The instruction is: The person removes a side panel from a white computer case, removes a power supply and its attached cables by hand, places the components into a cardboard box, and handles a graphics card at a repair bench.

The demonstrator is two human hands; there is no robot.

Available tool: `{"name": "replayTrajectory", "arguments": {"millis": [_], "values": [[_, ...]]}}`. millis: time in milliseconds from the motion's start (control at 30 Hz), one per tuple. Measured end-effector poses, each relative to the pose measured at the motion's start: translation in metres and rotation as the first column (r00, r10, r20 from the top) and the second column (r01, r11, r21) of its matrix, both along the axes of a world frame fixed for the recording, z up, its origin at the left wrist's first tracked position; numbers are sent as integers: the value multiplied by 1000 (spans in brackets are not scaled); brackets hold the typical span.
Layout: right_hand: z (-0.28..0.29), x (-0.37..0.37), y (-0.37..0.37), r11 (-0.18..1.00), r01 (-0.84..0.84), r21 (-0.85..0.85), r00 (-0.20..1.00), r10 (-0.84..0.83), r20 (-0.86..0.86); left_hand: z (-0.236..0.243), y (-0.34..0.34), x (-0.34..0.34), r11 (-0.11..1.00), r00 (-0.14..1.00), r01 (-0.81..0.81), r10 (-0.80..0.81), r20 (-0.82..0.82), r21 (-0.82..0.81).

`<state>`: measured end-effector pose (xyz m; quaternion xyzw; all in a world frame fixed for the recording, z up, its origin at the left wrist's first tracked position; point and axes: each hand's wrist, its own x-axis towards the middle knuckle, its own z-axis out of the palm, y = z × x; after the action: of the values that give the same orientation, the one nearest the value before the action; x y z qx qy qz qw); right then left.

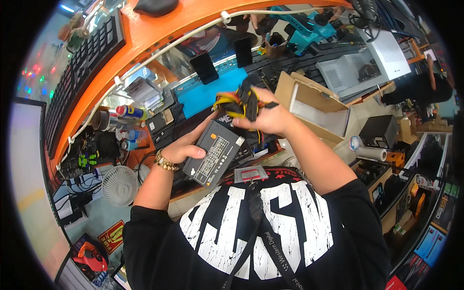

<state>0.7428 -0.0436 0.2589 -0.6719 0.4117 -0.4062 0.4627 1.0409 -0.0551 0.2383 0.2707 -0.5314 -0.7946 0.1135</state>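
A black box-shaped computer power supply [212,153] with a printed label is held in front of my chest, tilted. My left hand [182,149] grips its left side, with the thumb lying on the label face and the fingers mostly hidden behind it. A bundle of black, yellow and red power cables [236,104] is gathered in my right hand [269,115], just above and to the right of the power supply. The right fingers curl round the bundle and are partly covered by it.
Beyond my hands a blue mat [195,99] lies on the bench. An opened cardboard box [316,129] stands to the right, with a white computer case [386,55] farther off. At left are a spray can [131,112] and a white fan [120,186]. Another person [427,87] stands at far right.
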Motion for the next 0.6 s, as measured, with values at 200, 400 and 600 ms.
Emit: {"name": "replayTrajectory", "arguments": {"millis": [200,400,600], "values": [[29,-28,47,985,-154,82,986,149,71,-11,-4,-33,934,982,186,-167,-90,305],[55,-67,87,987,-129,-100,989,121,-88,-25,-3,-85,768,966,256,-188,-176,587],[41,-122,111,968,174,179,960,-207,189,0,-19,-153,794,978,95,-187,92,600]]}}
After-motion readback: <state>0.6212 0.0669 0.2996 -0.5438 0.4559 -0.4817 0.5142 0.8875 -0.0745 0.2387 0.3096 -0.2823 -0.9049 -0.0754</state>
